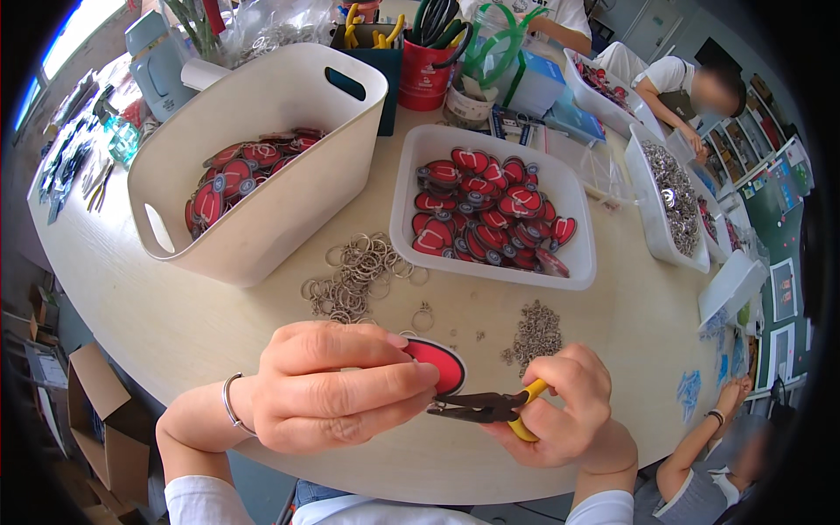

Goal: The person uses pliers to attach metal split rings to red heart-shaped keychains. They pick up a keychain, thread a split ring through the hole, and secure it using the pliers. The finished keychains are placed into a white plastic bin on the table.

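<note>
My left hand pinches a red oval charm with a dark rim; its fingers cover the charm's left part. In my right hand is a pair of pliers with yellow handles and dark jaws. The jaw tips point left, just below the charm and close to my left fingertips. Whether they grip a ring there is hidden. Beyond my left hand lies a heap of metal split rings, with one ring lying apart. A pile of small metal links lies beyond my right hand.
A white tray of red charms and a tall white bin with more stand farther back. Behind them are a red tool cup and a blue bottle. Another tray holds metal parts. Other people sit at right.
</note>
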Tool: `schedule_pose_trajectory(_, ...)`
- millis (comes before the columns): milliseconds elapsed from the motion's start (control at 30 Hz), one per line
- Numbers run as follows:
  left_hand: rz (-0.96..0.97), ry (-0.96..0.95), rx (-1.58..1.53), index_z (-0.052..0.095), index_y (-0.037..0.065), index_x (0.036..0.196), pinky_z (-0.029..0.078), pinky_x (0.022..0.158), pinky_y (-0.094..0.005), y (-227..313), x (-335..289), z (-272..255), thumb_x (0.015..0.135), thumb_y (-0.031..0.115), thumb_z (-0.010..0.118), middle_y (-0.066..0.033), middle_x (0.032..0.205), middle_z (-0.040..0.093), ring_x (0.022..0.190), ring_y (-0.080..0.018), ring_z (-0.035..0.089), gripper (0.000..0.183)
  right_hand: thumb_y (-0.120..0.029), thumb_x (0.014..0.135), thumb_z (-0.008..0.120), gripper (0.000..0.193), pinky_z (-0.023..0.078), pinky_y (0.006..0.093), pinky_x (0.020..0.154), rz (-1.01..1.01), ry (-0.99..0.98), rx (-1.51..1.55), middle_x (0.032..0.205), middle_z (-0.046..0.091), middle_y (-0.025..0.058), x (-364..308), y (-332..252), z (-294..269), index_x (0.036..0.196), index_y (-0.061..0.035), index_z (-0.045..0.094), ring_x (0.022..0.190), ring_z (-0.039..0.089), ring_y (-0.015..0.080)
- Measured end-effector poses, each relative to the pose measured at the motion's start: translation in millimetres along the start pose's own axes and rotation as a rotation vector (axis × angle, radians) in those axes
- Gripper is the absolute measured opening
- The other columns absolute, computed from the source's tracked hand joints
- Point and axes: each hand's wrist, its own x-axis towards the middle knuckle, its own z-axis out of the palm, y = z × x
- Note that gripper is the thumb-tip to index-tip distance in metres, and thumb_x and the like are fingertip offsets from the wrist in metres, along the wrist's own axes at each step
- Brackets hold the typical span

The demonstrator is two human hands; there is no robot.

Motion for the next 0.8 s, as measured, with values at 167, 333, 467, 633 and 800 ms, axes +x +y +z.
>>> schedule_pose_trajectory(167, 0.016, 0.000, -0.027, 0.069, 0.001, 0.080, 0.058, 0.069, -0.0278, 0.8, -0.2, -0.9, 0.065, -0.006, 0.071, -0.0089, 0.099, 0.067, 0.080, -0.0202, 0.060, 0.017, -0.021, 0.062, 0.080, 0.034, 0.033, 0.0257, 0.041, 0.017, 0.052, -0.024, 0.078, 0.051, 0.0061, -1.4, -5.4, 1.4, 0.060, -0.0111, 0.048, 0.051, 0.042, 0.0152)
schedule_pose_trajectory(333, 0.061, -0.026, 0.011, 0.068, 0.000, 0.080, 0.058, 0.070, -0.0277, -2.4, 3.2, -4.0, 0.065, -0.006, 0.070, -0.0087, 0.100, 0.066, 0.080, -0.0204, 0.060, 0.017, -0.022, 0.061, 0.082, 0.035, 0.034, 0.0265, 0.041, 0.068, -0.008, 0.043, 0.076, 0.052, 0.0060, 2.8, -6.9, -5.7, 0.060, -0.0112, 0.049, 0.051, 0.044, 0.0158)
schedule_pose_trajectory(467, 0.094, -0.041, -0.012, 0.069, 0.001, 0.081, 0.057, 0.069, -0.0275, -4.6, 4.5, -4.8, 0.064, -0.006, 0.070, -0.0083, 0.101, 0.066, 0.080, -0.0201, 0.061, 0.018, -0.023, 0.061, 0.083, 0.036, 0.034, 0.0273, 0.042, 0.092, -0.057, 0.183, 0.076, 0.052, 0.0064, 3.6, -1.1, -10.1, 0.060, -0.0110, 0.049, 0.052, 0.046, 0.0167)
schedule_pose_trajectory(633, 0.081, -0.028, 0.072, 0.069, 0.001, 0.082, 0.056, 0.068, -0.0270, -3.3, 3.5, -4.0, 0.064, -0.006, 0.071, -0.0075, 0.100, 0.067, 0.081, -0.0195, 0.061, 0.019, -0.020, 0.061, 0.083, 0.035, 0.034, 0.0276, 0.043, 0.090, -0.038, 0.106, 0.077, 0.052, 0.0065, 6.0, -4.2, -16.4, 0.060, -0.0107, 0.049, 0.052, 0.044, 0.0171)
schedule_pose_trajectory(800, 0.044, -0.034, 0.067, 0.070, 0.002, 0.081, 0.056, 0.066, -0.0263, -3.3, 5.2, -8.1, 0.064, -0.005, 0.072, -0.0067, 0.099, 0.067, 0.080, -0.0197, 0.060, 0.019, -0.019, 0.061, 0.082, 0.034, 0.033, 0.0271, 0.044, 0.096, -0.029, 0.060, 0.077, 0.053, 0.0066, 5.1, -4.6, -17.0, 0.059, -0.0112, 0.049, 0.052, 0.042, 0.0168)
